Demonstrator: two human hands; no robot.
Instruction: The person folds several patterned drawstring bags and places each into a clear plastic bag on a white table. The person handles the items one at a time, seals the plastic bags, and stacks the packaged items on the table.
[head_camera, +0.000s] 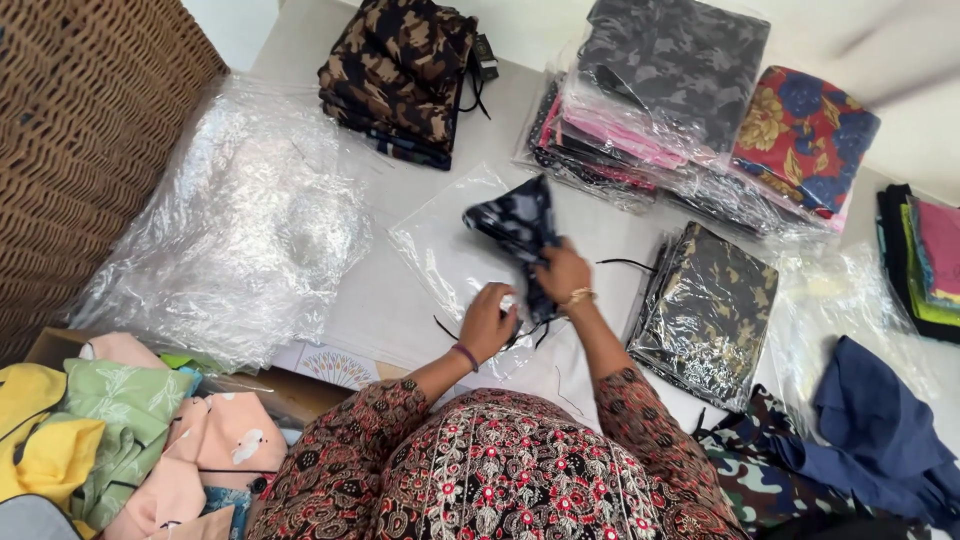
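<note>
On the white table (400, 300), near its middle, lies a clear flat plastic sleeve (450, 250), taken as landmark. Right hand (563, 272) sits at the sleeve's right edge, fingers closed in a pinch on a dark blue patterned cloth face mask (520, 228), which stands partly over the sleeve, bunched and tilted. Left hand (487, 322) rests at the sleeve's lower edge, fingers curled narrow; it seems to pinch the mask's lower end or a black strap (445, 330), cannot tell which. Wrists: purple band on left, gold bracelet on right. Another black strap trails right of the sleeve toward a bagged camouflage-print stack (708, 310), just right of the sleeve. Behind the sleeve, an unbagged pile of brown camouflage masks (400, 70). Behind and right of it, bagged stacks topped by grey camouflage cloth (670, 70), with a red and blue floral bundle (805, 135) beside them. Left of the sleeve, a big heap of crumpled clear plastic bags (240, 220), touching a wicker basket (80, 130) farther left. Near left of the sleeve, below the table edge, a box of pastel masks, green, pink, yellow (130, 440). Near right, navy cloth (880, 420) over green camouflage fabric (750, 470).
</note>
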